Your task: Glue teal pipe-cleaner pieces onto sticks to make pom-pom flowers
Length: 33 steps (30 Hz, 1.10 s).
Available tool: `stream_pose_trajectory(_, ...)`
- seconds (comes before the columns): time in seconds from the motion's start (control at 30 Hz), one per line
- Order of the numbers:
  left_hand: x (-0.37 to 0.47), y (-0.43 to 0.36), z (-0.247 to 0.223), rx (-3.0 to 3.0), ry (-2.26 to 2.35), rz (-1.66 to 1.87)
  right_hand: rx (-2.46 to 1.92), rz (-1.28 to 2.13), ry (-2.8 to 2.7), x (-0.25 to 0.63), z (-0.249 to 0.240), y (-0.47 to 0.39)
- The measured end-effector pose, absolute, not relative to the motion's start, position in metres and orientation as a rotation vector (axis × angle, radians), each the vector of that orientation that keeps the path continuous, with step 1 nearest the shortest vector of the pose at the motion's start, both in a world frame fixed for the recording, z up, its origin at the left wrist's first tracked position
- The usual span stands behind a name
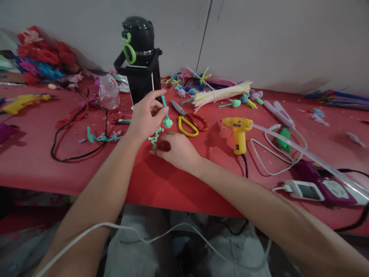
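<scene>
White cable [144, 241] droops over the lap, below the near edge of the red worktop [178, 198]. Left hand [145, 115] pinches the thin stem of a green pompom [167, 122] between thumb and fingers, its fuzzy head hanging down, left of the worktop's middle. It is probably very light, the head soft and easily crushed, the stem bendy but able to keep its shape, so the stem looks the better place to hold. Right hand [180, 150] is curled, thumb and forefinger close by a crinkled green strip [155, 136]; whether it grips that strip I cannot tell. The strip looks limp and springy, best taken by one end.

Towards the back edge, a tall black bottle [141, 80] blocks room behind the left hand. Scissors [188, 125] lie just right, blades pointing away. Towards the right edge stands a yellow glue gun [239, 132], nozzle facing the hands and possibly hot; its long glue stick [291, 143] would hinder reaching that way.
</scene>
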<state>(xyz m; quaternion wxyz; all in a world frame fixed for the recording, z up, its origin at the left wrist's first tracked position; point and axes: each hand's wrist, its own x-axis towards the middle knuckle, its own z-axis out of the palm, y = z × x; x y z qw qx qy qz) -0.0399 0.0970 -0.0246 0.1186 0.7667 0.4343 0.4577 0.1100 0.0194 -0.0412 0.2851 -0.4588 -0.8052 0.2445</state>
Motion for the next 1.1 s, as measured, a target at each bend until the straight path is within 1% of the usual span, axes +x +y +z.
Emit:
stream_pose_trajectory(0.17, -0.040, 0.098, -0.025, 2.198, 1.243, 1.392, -1.274, 0.643, -2.216, 0.101, -0.041, 0.021)
stream_pose_trajectory(0.47, -0.039, 0.096, -0.022, 2.181, 1.255, 1.379, -1.165, 0.659, -2.186, 0.107, -0.042, 0.025)
stream_pose_trajectory(0.6, -0.038, 0.095, -0.020, 2.177, 1.259, 1.394, -1.068, 0.727, -2.142, 0.127, -0.034, 0.021)
stream_pose_trajectory(0.73, -0.035, 0.092, -0.020, 2.167, 1.227, 1.395, -1.099, 0.776, -2.019, 0.164, -0.034, 0.019)
stream_pose_trajectory(0.83, -0.032, 0.091, -0.021, 2.146, 1.204, 1.374, -1.130, 0.719, -1.915, 0.188, -0.040, 0.021)
stream_pose_trajectory(0.97, -0.029, 0.089, -0.022, 2.153, 1.177, 1.355, -1.103, 0.596, -1.907, 0.202, -0.046, 0.026)
stream_pose_trajectory(1.1, -0.026, 0.088, -0.024, 2.117, 1.155, 1.337, -1.131, 0.652, -1.881, 0.204, -0.048, 0.028)
